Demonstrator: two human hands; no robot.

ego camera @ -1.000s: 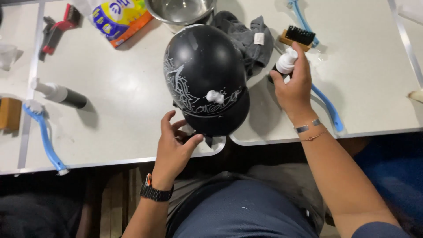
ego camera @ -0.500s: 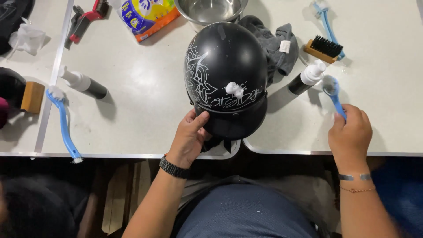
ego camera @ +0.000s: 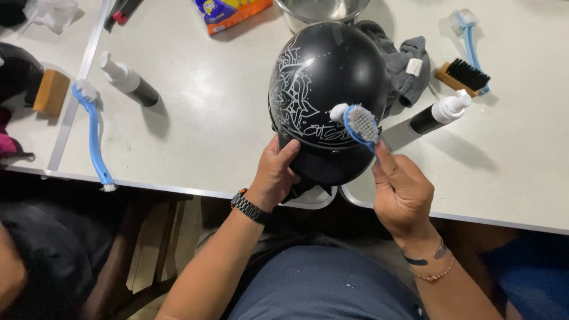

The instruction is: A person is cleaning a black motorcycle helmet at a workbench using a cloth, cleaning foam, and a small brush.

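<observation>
A black helmet (ego camera: 329,89) with white line art stands on the white table (ego camera: 207,118) near its front edge. My left hand (ego camera: 274,175) grips the helmet's lower front rim. A blue-handled brush (ego camera: 359,123) is in my right hand (ego camera: 402,191), its bristle head against a white blob of foam on the helmet's right side.
A grey cloth (ego camera: 406,68), a wooden brush (ego camera: 463,75), a second blue brush (ego camera: 468,38) and a black spray bottle (ego camera: 440,112) lie right of the helmet. At left are another bottle (ego camera: 125,78) and a blue brush (ego camera: 93,133). A steel bowl (ego camera: 320,10) and an orange pack (ego camera: 231,10) sit behind.
My right hand let go of the spray bottle, picked up the blue brush from the table and brought its head to the foam on the helmet. The left hand stays on the rim.
</observation>
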